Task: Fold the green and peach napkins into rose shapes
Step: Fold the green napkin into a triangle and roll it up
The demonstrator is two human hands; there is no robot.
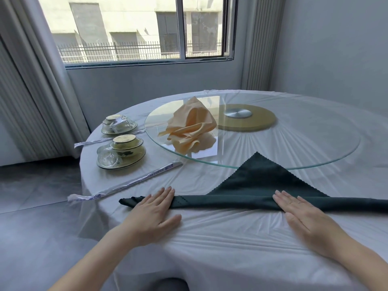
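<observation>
The dark green napkin [256, 181] lies on the white tablecloth [210, 238] as a triangle, its long near edge rolled into a band that runs left to right. My left hand [153, 213] lies flat with straight fingers on the left part of the roll. My right hand [302, 217] lies flat on the roll further right. The triangle's tip reaches under the glass turntable's rim. The peach napkin [189, 127] sits crumpled in a loose heap on the glass turntable [304, 143].
Two stacked sets of bowls, cups and saucers [121, 152] stand at the left of the round table, with wrapped chopsticks [130, 181] beside them. The turntable's metal hub [237, 113] is at the table's centre. Curtains and a window are behind.
</observation>
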